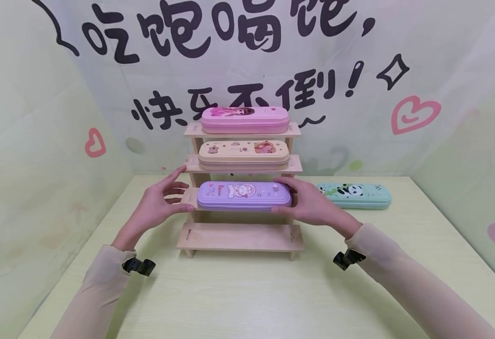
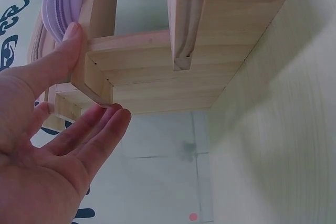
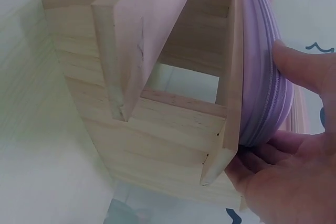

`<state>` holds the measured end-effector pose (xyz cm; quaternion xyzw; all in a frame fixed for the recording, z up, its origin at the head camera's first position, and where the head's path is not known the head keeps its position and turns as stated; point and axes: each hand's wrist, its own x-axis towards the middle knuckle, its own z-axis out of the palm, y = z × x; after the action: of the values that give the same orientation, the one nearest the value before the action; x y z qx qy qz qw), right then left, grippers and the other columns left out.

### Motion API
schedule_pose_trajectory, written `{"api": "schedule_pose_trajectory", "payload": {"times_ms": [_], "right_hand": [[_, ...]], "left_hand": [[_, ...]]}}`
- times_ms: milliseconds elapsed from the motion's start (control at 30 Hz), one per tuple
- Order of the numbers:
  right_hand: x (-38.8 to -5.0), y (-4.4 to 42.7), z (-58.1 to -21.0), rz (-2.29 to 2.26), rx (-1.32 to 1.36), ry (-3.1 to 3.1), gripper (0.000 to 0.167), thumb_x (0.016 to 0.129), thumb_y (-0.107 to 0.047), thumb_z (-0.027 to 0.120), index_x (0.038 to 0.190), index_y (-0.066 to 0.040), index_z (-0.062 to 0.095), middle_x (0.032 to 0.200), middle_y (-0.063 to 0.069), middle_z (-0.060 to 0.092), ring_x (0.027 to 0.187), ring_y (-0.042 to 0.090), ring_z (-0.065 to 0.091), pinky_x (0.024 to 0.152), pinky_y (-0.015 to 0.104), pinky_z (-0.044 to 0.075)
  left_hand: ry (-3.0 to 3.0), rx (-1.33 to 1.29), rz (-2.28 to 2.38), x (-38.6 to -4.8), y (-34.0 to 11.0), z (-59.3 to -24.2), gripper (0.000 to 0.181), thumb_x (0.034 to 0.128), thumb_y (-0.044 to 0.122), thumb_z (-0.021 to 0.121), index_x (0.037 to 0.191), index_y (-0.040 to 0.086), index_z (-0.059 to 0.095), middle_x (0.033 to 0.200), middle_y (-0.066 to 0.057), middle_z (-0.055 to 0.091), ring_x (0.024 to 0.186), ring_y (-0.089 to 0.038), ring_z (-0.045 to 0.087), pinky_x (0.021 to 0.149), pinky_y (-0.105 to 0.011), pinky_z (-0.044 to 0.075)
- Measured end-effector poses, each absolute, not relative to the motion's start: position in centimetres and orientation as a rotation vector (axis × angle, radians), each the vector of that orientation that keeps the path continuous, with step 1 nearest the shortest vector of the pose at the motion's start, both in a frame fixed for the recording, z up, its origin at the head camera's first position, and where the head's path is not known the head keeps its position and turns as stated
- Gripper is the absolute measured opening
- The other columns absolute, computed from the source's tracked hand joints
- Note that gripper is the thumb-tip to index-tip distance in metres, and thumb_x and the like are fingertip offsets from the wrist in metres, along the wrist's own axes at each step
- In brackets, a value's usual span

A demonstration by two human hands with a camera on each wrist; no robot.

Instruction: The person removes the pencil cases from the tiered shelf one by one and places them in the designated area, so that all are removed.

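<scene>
A purple pencil case point(image 1: 244, 196) with a cartoon print lies on the third tier down of a wooden display rack point(image 1: 241, 237). My right hand point(image 1: 311, 202) grips its right end; in the right wrist view the thumb point(image 3: 304, 69) presses its zipped side, with fingers on the far side. At the same tier's left end, my left hand point(image 1: 158, 200) touches the wood with its thumb, the other fingers loosely extended beside the rack. A pink case point(image 1: 245, 120) sits on the top tier and a cream case point(image 1: 244, 155) on the second.
A mint-green panda case point(image 1: 355, 196) lies on the table point(image 1: 247, 301) right of the rack, beyond my right hand. The rack's lowest tier is bare. Printed cloth walls point(image 1: 455, 155) stand at the back and both sides.
</scene>
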<state>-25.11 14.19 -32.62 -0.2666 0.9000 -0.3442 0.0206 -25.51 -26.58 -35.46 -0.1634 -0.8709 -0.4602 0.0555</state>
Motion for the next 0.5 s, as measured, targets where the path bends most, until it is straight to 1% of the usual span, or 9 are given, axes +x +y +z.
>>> {"api": "schedule_pose_trajectory", "payload": {"times_ms": [167, 367, 500], "right_hand": [[-25.07, 14.46, -32.6, -1.11, -0.839, 2.786, 0.083, 0.086, -0.031, 0.089, 0.152, -0.001, 0.051, 0.145, 0.018, 0.058, 0.127, 0.035, 0.06, 0.11, 0.054, 0.051], [-25.13, 14.42, -32.63, -1.127, -0.819, 2.764, 0.086, 0.085, -0.033, 0.089, 0.154, -0.002, 0.049, 0.147, 0.019, 0.056, 0.123, 0.038, 0.062, 0.107, 0.057, 0.054], [-25.22, 14.34, -32.7, -1.138, -0.802, 2.758, 0.087, 0.084, -0.033, 0.09, 0.153, -0.001, 0.05, 0.142, 0.018, 0.059, 0.119, 0.036, 0.062, 0.103, 0.055, 0.056]], "left_hand": [[-2.64, -0.497, -1.41, -25.6, -26.51, -35.4, 0.112, 0.0787, 0.008, 0.095, 0.167, 0.036, 0.032, 0.138, -0.02, 0.063, 0.125, -0.036, 0.063, 0.101, -0.042, 0.059], [-2.647, -0.488, -1.392, -25.49, -26.64, -35.44, 0.112, 0.0791, 0.009, 0.095, 0.167, 0.037, 0.031, 0.138, -0.02, 0.063, 0.125, -0.036, 0.063, 0.099, -0.033, 0.059], [-2.644, -0.491, -1.394, -25.48, -26.67, -35.49, 0.112, 0.0793, 0.01, 0.095, 0.167, 0.038, 0.031, 0.138, -0.02, 0.063, 0.125, -0.037, 0.063, 0.098, -0.031, 0.059]]}}
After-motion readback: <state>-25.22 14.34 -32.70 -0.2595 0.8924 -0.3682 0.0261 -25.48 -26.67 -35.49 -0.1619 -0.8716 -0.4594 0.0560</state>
